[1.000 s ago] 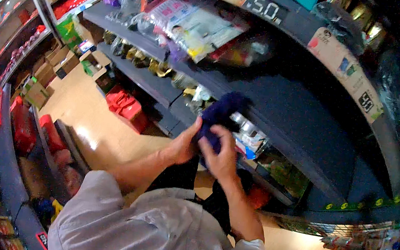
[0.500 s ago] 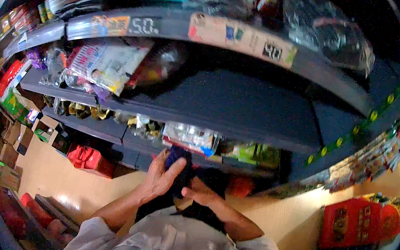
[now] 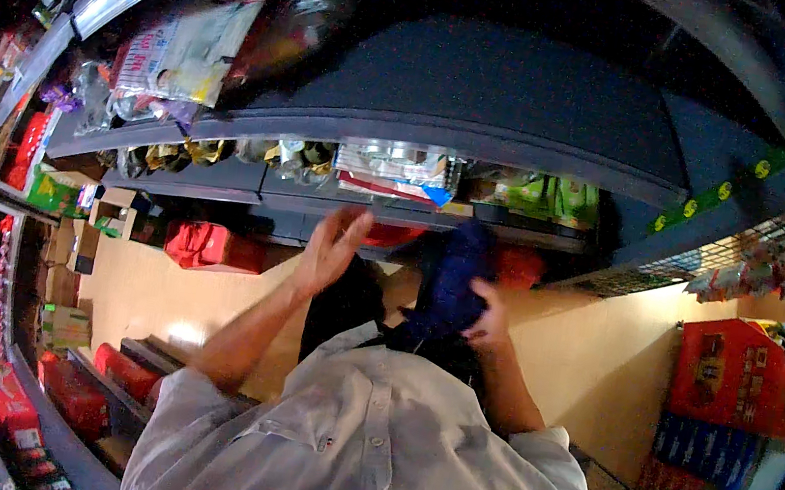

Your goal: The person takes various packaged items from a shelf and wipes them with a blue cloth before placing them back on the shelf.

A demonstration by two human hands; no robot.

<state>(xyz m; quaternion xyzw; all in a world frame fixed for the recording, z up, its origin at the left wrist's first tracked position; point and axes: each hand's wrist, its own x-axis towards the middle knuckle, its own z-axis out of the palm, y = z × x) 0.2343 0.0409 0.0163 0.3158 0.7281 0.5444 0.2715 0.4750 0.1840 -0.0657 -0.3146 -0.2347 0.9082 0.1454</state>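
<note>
A bunched dark blue cloth (image 3: 457, 278) hangs in front of my body, just below the lower shelf. My right hand (image 3: 489, 315) grips its right side, with some fingers hidden behind the fabric. To the left of the cloth, my left hand (image 3: 333, 245) is raised with nothing in it, fingers stretched and thumb apart. Beyond the hands, white plastic packs (image 3: 393, 168) and green packets (image 3: 547, 198) line the lower shelf. A clear-wrapped white and pink package (image 3: 185, 49) lies on the shelf above, at its left end.
Dark shelving (image 3: 532, 90) spans the far side. A red bag or box (image 3: 212, 247) stands on the floor at left, near open cartons (image 3: 119, 211). Red boxes (image 3: 740, 375) are stacked over blue ones (image 3: 704, 451) at right. A wire rack (image 3: 641, 281) flanks the shelf's right end.
The cloth has moved from my left hand to my right hand and shifted rightward. My left hand has let go and opened. The view has tipped down, so the shelves sit higher.
</note>
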